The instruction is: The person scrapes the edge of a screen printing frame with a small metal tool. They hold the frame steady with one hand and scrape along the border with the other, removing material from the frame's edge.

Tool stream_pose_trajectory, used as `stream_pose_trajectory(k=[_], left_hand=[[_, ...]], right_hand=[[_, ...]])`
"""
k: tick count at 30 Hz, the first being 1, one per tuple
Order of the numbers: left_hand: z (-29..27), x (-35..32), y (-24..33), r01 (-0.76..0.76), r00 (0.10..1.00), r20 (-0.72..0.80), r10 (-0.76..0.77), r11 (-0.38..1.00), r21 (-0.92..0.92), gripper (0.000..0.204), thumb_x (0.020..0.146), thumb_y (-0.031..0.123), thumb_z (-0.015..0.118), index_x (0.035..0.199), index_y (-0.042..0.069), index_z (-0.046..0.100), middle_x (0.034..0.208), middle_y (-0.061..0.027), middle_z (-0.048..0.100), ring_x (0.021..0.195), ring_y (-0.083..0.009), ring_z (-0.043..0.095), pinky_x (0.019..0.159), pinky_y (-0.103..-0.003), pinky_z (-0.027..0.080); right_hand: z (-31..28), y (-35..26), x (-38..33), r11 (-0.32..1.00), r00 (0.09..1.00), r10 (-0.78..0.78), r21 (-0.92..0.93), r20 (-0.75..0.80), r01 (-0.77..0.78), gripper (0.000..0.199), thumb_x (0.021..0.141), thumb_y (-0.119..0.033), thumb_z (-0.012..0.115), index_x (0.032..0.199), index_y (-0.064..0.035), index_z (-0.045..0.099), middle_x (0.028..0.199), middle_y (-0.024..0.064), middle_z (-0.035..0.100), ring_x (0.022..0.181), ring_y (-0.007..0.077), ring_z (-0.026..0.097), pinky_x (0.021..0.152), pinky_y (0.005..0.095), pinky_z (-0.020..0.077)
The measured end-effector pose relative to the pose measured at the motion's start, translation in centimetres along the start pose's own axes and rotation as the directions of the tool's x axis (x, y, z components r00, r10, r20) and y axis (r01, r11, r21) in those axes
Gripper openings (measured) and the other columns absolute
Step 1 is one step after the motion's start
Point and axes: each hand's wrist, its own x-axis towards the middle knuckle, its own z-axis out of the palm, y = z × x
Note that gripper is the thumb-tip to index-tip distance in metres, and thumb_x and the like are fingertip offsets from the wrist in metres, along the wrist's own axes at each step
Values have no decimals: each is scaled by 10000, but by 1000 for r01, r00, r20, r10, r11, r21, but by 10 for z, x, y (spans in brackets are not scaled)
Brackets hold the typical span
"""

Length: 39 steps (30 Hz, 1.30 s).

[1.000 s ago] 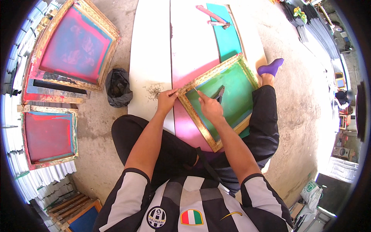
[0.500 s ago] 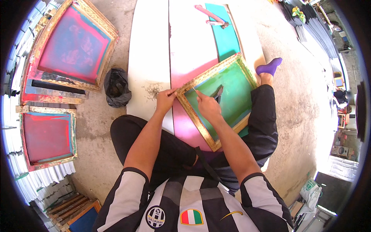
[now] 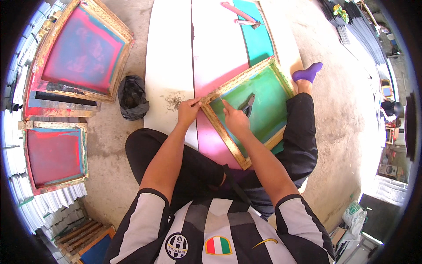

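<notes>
A wooden screen frame point(image 3: 223, 128) with green mesh point(image 3: 268, 103) lies slanted over the board and against my right leg. My left hand point(image 3: 188, 111) grips the frame's left corner, thumb and fingers on the wood. Just inside that corner, above the mesh, my right hand point(image 3: 236, 119) is closed round a small thin tool that it mostly hides; I cannot make out its kind. Dark-handled pliers point(image 3: 249, 105) rest on the mesh beside my right hand. Left of my left hand, a small heap of thin bits point(image 3: 174, 100), like pulled staples, lies on the white board point(image 3: 169, 53).
A black plastic bag point(image 3: 133, 97) stands left of the board. Two more screen frames with pinkish mesh, a large one point(image 3: 85, 48) and a smaller one point(image 3: 56, 154), are at far left. A hammer point(image 3: 241, 13) lies on a teal strip point(image 3: 257, 42) ahead.
My right hand has shifted slightly, and the thin metal shaft seen at its fingertips earlier is now barely visible. My left hand keeps its hold on the frame corner.
</notes>
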Motion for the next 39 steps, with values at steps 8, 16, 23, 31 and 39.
stream_pose_trajectory(k=[8, 16, 23, 31, 39], left_hand=[[0, 0, 0, 6, 1000, 22, -5, 1000, -17, 342, 919, 168, 714, 1210, -11, 722, 1109, -165, 757, 1004, -192, 697, 916, -321, 523], [-1, 1, -12, -22, 1000, -12, 21, 999, -26, 315, 915, 179, 726, 1195, 37, 743, 1106, -154, 765, 983, -190, 719, 889, -316, 538], [-1, 2, -3, 6, 999, 35, -5, 1000, -24, 339, 921, 166, 716, 1213, -8, 722, 1128, -165, 755, 1035, -190, 693, 941, -319, 517], [-2, -1, 1, 0, 1000, 27, 1, 999, -50, 335, 921, 165, 720, 1209, -6, 724, 1121, -157, 758, 1014, -182, 693, 926, -315, 519], [-1, 0, -6, -11, 1000, 9, 12, 999, -47, 329, 921, 170, 725, 1193, -15, 729, 1075, -138, 767, 949, -169, 700, 877, -311, 532]], right_hand=[[22, 29, 10, 848, 995, 78, 520, 67, -101, 399, 1020, -218, 557, 1416, -208, 603, 894, 261, 719, 840, 463, 708, 766, 475, 579], [10, 14, -1, 979, 997, -58, -197, -58, 45, 376, 1032, -278, 554, 1404, -292, 609, 848, 227, 722, 801, 452, 709, 729, 526, 572], [20, 51, 23, 838, 980, 16, 532, 199, -122, 478, 1052, -343, 549, 1521, -278, 481, 801, 129, 665, 591, 260, 609, 568, 431, 514], [-9, 22, 9, 539, 867, 203, 687, 455, -487, 412, 1059, -376, 537, 1454, -267, 576, 705, 62, 556, 483, 144, 447, 439, 302, 368], [-9, 12, 7, 998, 996, -44, 37, -77, 47, 394, 1022, -323, 536, 1404, -246, 592, 1022, 248, 706, 970, 481, 671, 846, 589, 533]])
